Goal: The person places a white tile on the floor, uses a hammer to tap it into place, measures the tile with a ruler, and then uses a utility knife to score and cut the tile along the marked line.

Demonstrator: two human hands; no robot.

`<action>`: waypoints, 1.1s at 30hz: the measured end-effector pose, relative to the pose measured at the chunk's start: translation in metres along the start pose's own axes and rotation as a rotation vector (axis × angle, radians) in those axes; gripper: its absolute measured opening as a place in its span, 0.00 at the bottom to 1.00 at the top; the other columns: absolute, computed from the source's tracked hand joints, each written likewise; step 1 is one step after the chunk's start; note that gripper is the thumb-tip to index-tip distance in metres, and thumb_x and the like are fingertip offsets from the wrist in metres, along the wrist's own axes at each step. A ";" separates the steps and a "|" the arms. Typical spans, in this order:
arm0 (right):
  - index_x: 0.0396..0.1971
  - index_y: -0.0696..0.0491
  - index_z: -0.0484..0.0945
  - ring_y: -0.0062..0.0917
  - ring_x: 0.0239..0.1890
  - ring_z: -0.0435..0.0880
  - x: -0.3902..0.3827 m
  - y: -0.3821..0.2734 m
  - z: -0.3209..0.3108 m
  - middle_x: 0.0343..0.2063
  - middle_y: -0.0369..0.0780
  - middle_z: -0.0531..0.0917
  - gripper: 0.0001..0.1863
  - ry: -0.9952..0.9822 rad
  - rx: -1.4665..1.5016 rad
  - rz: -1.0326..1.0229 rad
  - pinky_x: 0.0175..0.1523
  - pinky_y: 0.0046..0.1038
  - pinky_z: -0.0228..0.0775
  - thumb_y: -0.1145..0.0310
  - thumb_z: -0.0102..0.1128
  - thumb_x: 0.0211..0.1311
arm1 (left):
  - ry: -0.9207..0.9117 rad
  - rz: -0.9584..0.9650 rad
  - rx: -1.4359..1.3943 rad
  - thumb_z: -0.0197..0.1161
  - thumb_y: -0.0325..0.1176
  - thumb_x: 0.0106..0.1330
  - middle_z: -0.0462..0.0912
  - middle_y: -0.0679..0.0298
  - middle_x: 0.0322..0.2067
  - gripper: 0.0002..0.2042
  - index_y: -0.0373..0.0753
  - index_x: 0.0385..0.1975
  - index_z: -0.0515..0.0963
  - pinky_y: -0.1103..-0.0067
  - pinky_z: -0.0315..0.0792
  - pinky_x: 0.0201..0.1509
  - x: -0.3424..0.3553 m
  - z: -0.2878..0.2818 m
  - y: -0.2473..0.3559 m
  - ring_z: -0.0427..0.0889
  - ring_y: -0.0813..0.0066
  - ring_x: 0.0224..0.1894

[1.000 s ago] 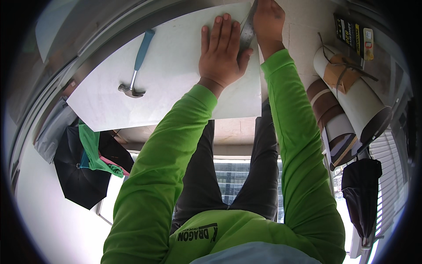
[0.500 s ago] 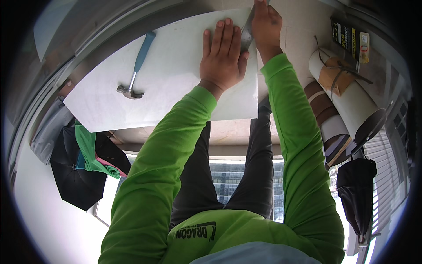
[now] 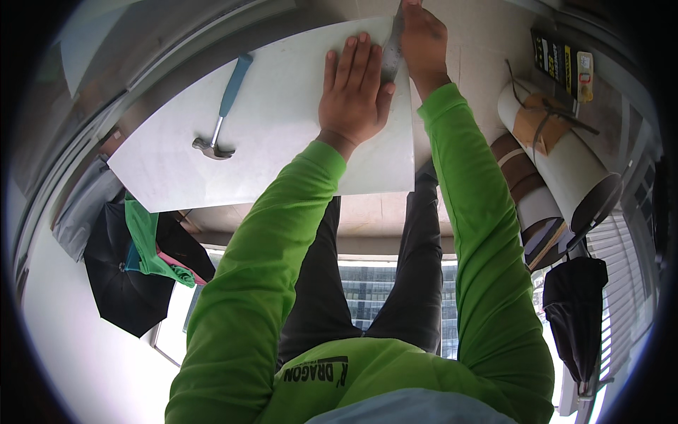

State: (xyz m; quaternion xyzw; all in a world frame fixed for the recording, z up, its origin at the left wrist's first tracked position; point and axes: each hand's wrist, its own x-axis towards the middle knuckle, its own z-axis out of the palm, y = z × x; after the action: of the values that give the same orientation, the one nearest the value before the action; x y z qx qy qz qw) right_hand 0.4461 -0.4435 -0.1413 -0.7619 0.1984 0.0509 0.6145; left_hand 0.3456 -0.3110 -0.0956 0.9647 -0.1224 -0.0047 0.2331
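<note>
A large white sheet (image 3: 282,106) with a curved far edge lies in front of me. My left hand (image 3: 352,99) is pressed flat on it near the right side, palm down with fingers stretched out. Just past that edge, my right hand (image 3: 425,42) is closed round a tool with a flat grey metal blade (image 3: 391,55). The blade slants over the sheet's far right corner, beside my left fingertips. My fingers and the frame's top edge hide the tool's grip, so its exact kind is unclear. A claw hammer (image 3: 224,106) with a blue handle rests on the sheet's left part.
On the right lie a large white roll (image 3: 558,152) tied with brown cord, a brown and white roll (image 3: 522,180), a black package (image 3: 552,60) and a folded black umbrella (image 3: 575,311). Black umbrella fabric (image 3: 127,283) and a green cloth (image 3: 145,240) are at the left.
My right hand and the blade have shifted slightly left and up. My left hand stays flat on the sheet, and the hammer keeps its place on it.
</note>
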 end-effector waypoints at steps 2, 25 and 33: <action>0.22 0.56 0.80 0.28 0.22 0.77 0.005 0.004 -0.001 0.17 0.39 0.79 0.24 0.117 -0.213 -0.259 0.30 0.32 0.68 0.56 0.53 0.78 | 0.022 0.003 0.005 0.52 0.42 0.74 0.62 0.49 0.74 0.28 0.34 0.70 0.66 0.50 0.48 0.79 0.001 0.000 -0.006 0.57 0.51 0.78; 0.33 0.53 0.74 0.24 0.23 0.75 -0.201 0.089 -0.222 0.22 0.36 0.75 0.23 0.431 0.576 0.567 0.31 0.28 0.68 0.46 0.51 0.78 | 0.126 0.353 -0.266 0.64 0.28 0.64 0.78 0.54 0.60 0.10 0.39 0.43 0.75 0.59 0.67 0.71 0.020 0.010 0.082 0.76 0.54 0.64; 0.35 0.50 0.72 0.25 0.27 0.76 -0.240 0.084 -0.221 0.22 0.36 0.75 0.19 0.304 0.809 0.584 0.35 0.30 0.69 0.50 0.48 0.81 | 0.009 0.151 0.211 0.55 0.45 0.74 0.60 0.43 0.73 0.33 0.30 0.72 0.60 0.51 0.48 0.79 0.063 0.003 -0.009 0.56 0.43 0.76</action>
State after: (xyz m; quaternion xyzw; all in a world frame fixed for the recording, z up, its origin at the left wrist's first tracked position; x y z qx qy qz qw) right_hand 0.1586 -0.6116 -0.0875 -0.3750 0.4934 0.0285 0.7843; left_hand 0.4088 -0.3197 -0.0997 0.9719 -0.1935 0.0300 0.1308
